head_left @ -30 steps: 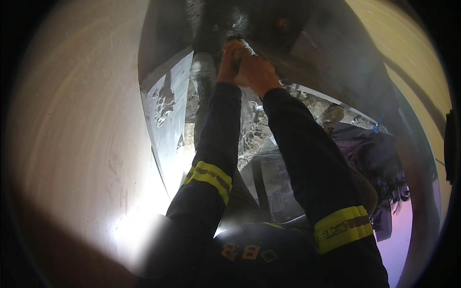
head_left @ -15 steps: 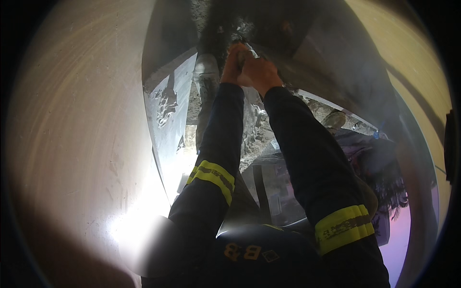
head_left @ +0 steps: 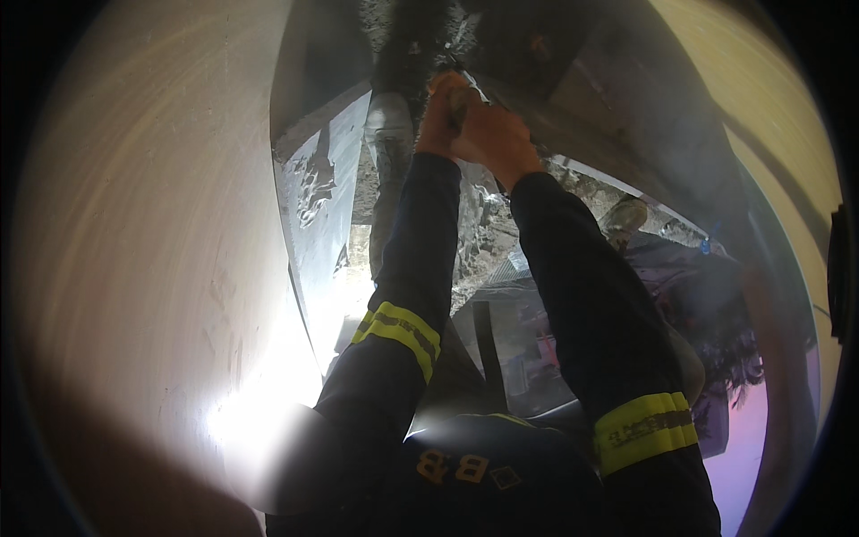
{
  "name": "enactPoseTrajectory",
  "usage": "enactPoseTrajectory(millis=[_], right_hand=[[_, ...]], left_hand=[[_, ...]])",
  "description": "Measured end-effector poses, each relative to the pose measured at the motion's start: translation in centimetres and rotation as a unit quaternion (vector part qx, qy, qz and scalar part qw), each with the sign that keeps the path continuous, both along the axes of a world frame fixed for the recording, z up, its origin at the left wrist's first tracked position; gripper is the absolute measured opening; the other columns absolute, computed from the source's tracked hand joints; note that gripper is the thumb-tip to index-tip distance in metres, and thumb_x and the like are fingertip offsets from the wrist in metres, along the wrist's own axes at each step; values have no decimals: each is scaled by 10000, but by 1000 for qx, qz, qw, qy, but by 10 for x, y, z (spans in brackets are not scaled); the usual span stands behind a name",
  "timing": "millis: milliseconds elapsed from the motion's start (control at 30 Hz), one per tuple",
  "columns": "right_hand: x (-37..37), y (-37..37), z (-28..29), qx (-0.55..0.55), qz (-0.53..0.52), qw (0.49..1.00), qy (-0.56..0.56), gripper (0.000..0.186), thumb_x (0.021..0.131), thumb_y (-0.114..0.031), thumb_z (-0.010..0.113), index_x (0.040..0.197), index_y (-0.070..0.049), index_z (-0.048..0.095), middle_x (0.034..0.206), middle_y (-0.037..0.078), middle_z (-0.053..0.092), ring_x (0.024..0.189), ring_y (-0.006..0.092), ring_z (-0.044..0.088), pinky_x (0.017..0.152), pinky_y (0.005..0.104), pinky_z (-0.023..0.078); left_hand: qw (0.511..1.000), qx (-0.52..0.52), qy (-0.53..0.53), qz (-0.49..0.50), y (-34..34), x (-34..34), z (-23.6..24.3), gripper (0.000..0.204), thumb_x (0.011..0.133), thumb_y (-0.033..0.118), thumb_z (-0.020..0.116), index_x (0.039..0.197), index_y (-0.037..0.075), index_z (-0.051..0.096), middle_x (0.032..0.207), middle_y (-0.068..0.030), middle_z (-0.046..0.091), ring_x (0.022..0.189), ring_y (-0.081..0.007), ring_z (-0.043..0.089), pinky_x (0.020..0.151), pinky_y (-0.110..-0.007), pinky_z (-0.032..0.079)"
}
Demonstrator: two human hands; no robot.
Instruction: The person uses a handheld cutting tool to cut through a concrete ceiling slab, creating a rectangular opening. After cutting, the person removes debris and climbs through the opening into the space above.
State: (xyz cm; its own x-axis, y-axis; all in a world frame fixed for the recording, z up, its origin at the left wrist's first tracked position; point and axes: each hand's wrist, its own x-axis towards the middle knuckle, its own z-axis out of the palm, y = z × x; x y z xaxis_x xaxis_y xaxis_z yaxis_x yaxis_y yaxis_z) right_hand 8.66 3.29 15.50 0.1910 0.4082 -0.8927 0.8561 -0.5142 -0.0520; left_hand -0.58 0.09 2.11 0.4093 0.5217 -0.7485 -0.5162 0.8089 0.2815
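Nearest, the dark left sleeve (head_left: 416, 233) and right sleeve (head_left: 582, 259), each with a yellow band, reach up and converge, with a curved tan wall (head_left: 161, 206) along the left. Between and beyond them lies rough rubble (head_left: 483, 237), with one shoe (head_left: 624, 217) to its right, a splashed gray board (head_left: 313, 179) to its left and another shoe (head_left: 389, 121) just right of that board. Farther on, the left hand (head_left: 437, 116) and right hand (head_left: 495, 139) meet, fingers seemingly curled inward; shade hides what, if anything, they pinch, so I cannot tell. A narrow pale strip (head_left: 478, 87) lies just right of the left fingers and just beyond the right knuckles, its long axis slanting from far left to near right; both hands are close, and contact is unclear.
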Motion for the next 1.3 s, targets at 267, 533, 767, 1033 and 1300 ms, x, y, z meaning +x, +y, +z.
enactPoseTrajectory(millis=[267, 533, 767, 1033, 1300], right_hand=[[-6, 6, 4, 15, 4, 1000, -12, 716, 864, -309, 748, 1434, 40, 492, 1114, 224, 767, 1069, 408, 765, 880, 468, 631], [-4, 0, 5, -38, -35, 999, 4, 900, 800, -279, 794, 1559, -35, 376, 1191, 257, 749, 1109, 415, 750, 953, 509, 603], [-2, -3, 7, -27, -19, 999, -8, 899, 777, -273, 801, 1549, -46, 399, 1146, 261, 759, 1088, 429, 755, 952, 515, 605], [-2, 7, 0, -44, -24, 999, 6, 899, 778, -262, 788, 1565, -68, 398, 1199, 245, 755, 1141, 435, 736, 993, 511, 592], [-1, 5, -13, 9, -10, 1000, -2, 587, 917, -269, 686, 1389, 25, 498, 1089, 253, 768, 1041, 419, 764, 887, 502, 610]], left_hand=[[987, -132, -88, 34, 10, 2, 18, 195, 1058, 346, 650, 1128, 165, 658, 1009, 25, 646, 924, -98, 635, 855, -287, 539], [969, -225, -104, 11, 1, -3, 2, 244, 1052, 398, 656, 1145, 172, 662, 1031, 16, 663, 942, -120, 653, 865, -301, 549], [990, -136, -38, -1, 2, 0, 16, 203, 1054, 345, 651, 1159, 171, 641, 1045, 34, 627, 973, -90, 623, 888, -274, 528], [981, -175, -61, 62, 6, 6, 9, 104, 1044, 279, 647, 1063, 178, 647, 963, 38, 647, 871, -81, 649, 768, -271, 555], [974, -185, -92, 90, -5, 12, -22, 55, 1043, 233, 635, 1048, 179, 646, 961, 41, 638, 877, -74, 636, 790, -270, 546]])
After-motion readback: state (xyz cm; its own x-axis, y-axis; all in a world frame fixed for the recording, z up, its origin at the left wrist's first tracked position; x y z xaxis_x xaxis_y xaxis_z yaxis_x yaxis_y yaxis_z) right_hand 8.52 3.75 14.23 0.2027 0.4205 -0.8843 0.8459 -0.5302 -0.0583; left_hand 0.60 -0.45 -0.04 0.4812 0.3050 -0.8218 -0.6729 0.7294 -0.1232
